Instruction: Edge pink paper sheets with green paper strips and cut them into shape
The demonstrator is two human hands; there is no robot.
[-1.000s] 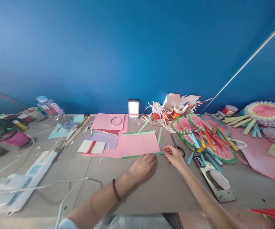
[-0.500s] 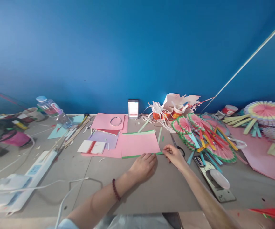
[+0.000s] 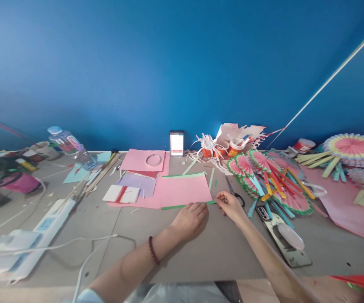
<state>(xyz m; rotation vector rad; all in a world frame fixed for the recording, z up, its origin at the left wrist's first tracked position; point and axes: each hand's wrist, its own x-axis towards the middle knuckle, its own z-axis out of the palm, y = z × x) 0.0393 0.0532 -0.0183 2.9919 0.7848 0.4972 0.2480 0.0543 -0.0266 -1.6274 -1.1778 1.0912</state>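
A pink sheet of paper (image 3: pixel 184 189) lies flat, with a green paper strip (image 3: pixel 173 207) along its near edge and another green strip (image 3: pixel 182 176) along its far edge. My left hand (image 3: pixel 190 219) rests at the near edge, fingers bent and closed together on the near strip; its thumb is hidden. Just past the sheet's near right corner, my right hand (image 3: pixel 230 206) pinches the end of the same strip between thumb and index finger. Scissors (image 3: pixel 239 198) lie partly behind my right hand. Loose green strips (image 3: pixel 211 179) sit right of the sheet.
Paper fan rosettes (image 3: pixel 270 172) crowd the right, near a phone (image 3: pixel 284 240). Paper cups (image 3: pixel 236 148) and a propped phone (image 3: pixel 177 144) stand by the blue wall. A power strip (image 3: pixel 47 225) with cables, a tilted bottle (image 3: pixel 73 145) and thin sticks (image 3: pixel 104 173) lie left.
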